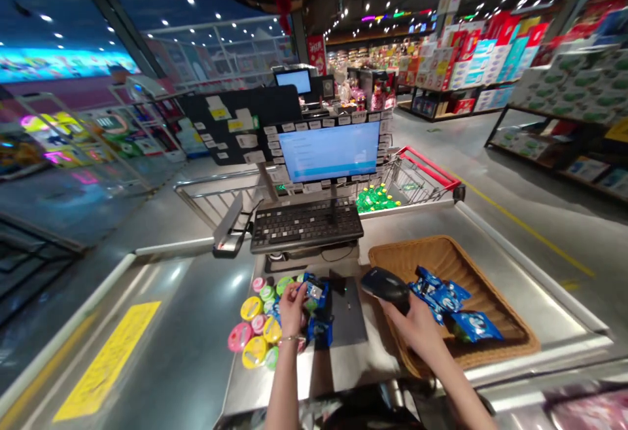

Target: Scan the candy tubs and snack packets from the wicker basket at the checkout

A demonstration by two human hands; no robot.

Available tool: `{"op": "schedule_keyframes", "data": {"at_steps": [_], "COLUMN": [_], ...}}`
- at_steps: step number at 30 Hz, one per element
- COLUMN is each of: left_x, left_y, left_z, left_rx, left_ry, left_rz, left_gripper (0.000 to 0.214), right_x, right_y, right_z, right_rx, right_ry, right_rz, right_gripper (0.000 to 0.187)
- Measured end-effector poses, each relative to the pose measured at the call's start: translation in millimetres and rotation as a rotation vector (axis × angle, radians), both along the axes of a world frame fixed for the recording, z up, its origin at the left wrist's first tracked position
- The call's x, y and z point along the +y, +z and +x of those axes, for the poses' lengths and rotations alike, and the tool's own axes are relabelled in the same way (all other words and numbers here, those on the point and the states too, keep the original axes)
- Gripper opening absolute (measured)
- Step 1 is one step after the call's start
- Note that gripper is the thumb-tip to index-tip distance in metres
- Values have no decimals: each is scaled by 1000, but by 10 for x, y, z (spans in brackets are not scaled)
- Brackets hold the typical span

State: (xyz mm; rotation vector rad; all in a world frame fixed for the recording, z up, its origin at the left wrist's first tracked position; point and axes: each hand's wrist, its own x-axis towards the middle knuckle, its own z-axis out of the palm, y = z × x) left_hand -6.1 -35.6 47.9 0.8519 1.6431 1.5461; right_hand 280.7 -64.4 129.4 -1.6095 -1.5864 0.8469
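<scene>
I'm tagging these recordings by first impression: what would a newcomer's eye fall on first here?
Probably the bright monitor, glowing above the black keyboard near the middle. Below it, the left hand pinches a blue packet beside a cluster of lidded tubs in pink, yellow and green. Farther right, the right hand grips a black handheld scanner at the left side of a wicker basket holding other blue packets.

Lit monitor [333,152] above black keyboard [307,224]; red-trimmed cart [432,166] behind; stacked boxes [483,60] farther off.
</scene>
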Motion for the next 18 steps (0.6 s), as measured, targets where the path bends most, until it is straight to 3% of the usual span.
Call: {"op": "schedule_keyframes", "data": {"at_steps": [4, 9, 13, 18], "left_x": [-282, -545, -608, -605], "left_y": [-173, -428, -575, -587], "left_z": [-545, -1025, -1151, -1090], "left_rx": [193, 398, 527, 840], "left_ry": [200, 315, 298, 261], "left_rz": [-41, -149, -207, -190], "left_gripper": [46, 35, 28, 26], "right_x": [44, 69, 68, 63], "right_y": [-39, -42, -78, -158], "right_z": [-233, -504, -676, -790], "right_rx": [-9, 11, 21, -14], "right_ry": [102, 190, 240, 231], "right_rz": [-37, -38, -66, -101], "right_gripper": [46, 44, 43, 44]}}
